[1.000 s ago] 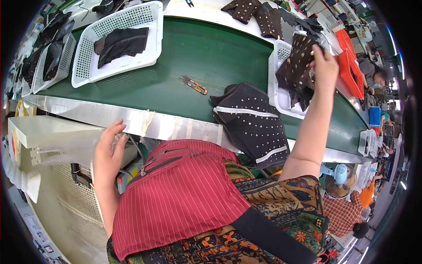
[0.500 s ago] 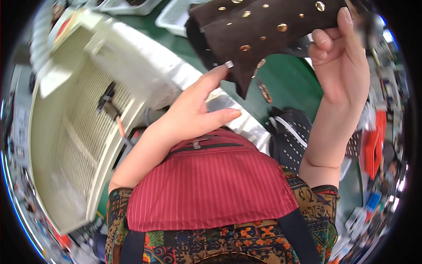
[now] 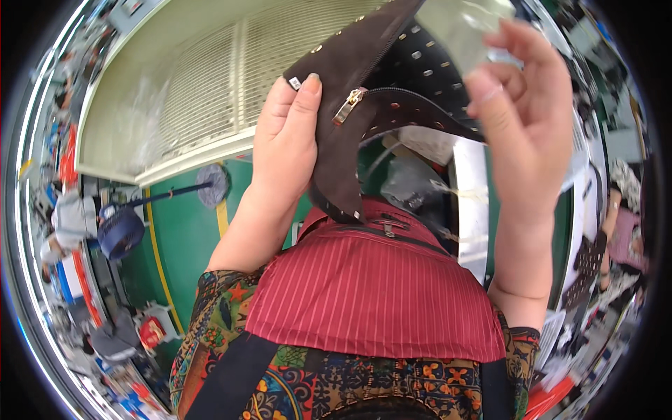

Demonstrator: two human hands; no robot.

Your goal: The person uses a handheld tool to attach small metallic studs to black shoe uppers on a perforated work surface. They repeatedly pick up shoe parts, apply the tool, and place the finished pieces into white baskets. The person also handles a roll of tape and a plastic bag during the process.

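A dark brown studded fabric piece (image 3: 341,150) with a zipper, like part of a bag, hangs unzipped in front of me. Its zipper pull (image 3: 348,107) is gold, and the black inner side shows rows of metal studs. My left hand (image 3: 287,136) pinches its left edge, thumb on the front beside a small white tag (image 3: 295,83). One lower corner hangs down to my red striped apron (image 3: 371,287). At the right, my right hand (image 3: 528,115) is raised with thumb and fingers apart, close to the piece's right end and slightly blurred; nothing shows in it.
A large cream booth (image 3: 203,150) with a slatted grille stands ahead. Below the piece are a clear plastic bag (image 3: 409,183) and a white bench edge (image 3: 472,203). A fan (image 3: 120,232) stands on the green floor at the left. Another person (image 3: 625,238) is at the far right.
The view has swung left, toward the cream booth. The studded piece has come nearer and its zipper opening now shows. My left hand now grips its edge; my right hand has come off it.
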